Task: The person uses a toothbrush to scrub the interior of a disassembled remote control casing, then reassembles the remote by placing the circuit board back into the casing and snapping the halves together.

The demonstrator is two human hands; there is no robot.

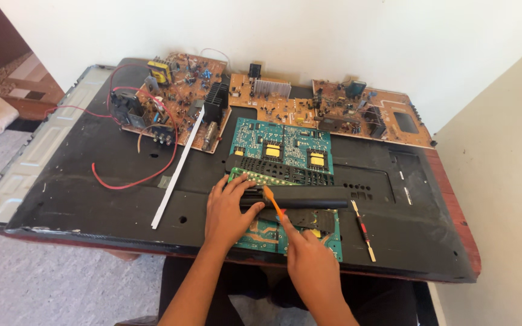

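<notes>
Pressing flat, fingers spread, left hand (228, 208) on black remote casing (300, 197). Pinching orange brush (272, 201) in right hand (309, 259), grip closed, above green circuit board (261, 232).

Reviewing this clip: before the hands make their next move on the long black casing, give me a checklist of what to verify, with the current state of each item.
1. Left hand steadies the long black casing: ok, its fingers lie on the left end.
2. Right hand grips the orange tool: ok, tip at the casing.
3. Casing is supported: ok, it lies across the green circuit boards.
4. Red and yellow screwdriver within reach: ok, right of the boards.
5. Red wire clear of the hands: ok, it lies to the left.
6. Tool tip seated in a seam: cannot tell.
</notes>
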